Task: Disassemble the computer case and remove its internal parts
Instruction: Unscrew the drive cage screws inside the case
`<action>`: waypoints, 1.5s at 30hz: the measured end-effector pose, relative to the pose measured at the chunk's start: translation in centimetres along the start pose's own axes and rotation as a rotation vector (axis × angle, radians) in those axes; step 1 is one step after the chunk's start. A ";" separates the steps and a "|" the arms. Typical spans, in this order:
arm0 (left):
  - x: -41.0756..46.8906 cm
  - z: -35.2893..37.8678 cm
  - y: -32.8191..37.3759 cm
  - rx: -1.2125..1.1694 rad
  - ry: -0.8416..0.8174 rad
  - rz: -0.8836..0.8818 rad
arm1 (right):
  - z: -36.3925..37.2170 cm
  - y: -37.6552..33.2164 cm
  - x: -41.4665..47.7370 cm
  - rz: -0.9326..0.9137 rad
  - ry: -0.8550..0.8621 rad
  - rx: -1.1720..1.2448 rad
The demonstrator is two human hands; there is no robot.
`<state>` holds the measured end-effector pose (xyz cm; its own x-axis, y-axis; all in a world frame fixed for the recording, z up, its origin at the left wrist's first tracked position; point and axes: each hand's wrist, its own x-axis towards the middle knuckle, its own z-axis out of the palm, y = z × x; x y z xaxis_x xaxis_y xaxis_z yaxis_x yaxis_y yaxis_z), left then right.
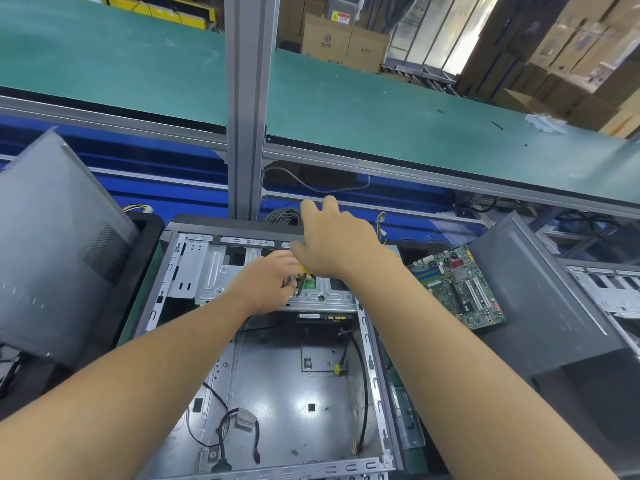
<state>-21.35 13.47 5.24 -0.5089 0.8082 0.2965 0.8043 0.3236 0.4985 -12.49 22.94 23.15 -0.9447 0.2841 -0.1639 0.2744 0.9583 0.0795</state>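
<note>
An open grey computer case [166, 306] lies flat in front of me, its floor bare apart from loose black cables [225, 431]. At its far end sits a metal drive cage [207, 271]. My right hand [339, 244] holds a yellow-handled screwdriver [302, 277] upright, with the tip on a screw on the cage's top. My left hand [266, 282] rests on the cage right beside the shaft, fingers around its lower part. A drive's edge [323, 317] shows under the cage.
A removed green motherboard [457, 289] lies to the right of the case. Grey side panels lean at the left [52, 244] and right [526, 289]. A vertical aluminium post [247, 105] and a green-topped shelf [415, 126] stand behind.
</note>
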 end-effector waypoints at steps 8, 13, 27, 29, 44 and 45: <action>0.4 0.1 -0.6 0.047 -0.153 -0.007 | 0.3 0.4 0.3 -0.007 0.063 0.075; 0.1 0.2 -0.3 -0.003 -0.036 0.002 | -0.5 0.6 0.1 -0.041 -0.070 0.214; 0.3 0.2 -0.6 0.023 -0.132 -0.007 | 0.1 0.4 -0.1 -0.007 0.063 0.007; 0.3 0.2 -0.6 0.021 -0.118 -0.010 | 0.0 0.4 -0.2 -0.029 0.033 0.056; 0.3 -0.2 -0.2 0.039 -0.156 -0.015 | -0.1 0.5 0.0 -0.004 -0.023 0.106; 0.3 -0.1 -0.3 0.046 -0.164 -0.019 | -0.1 0.6 0.1 -0.020 -0.029 0.116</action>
<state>-21.80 13.58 5.32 -0.4699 0.8702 0.1483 0.8103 0.3586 0.4634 -12.43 23.58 23.27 -0.9450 0.2644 -0.1928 0.2765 0.9603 -0.0382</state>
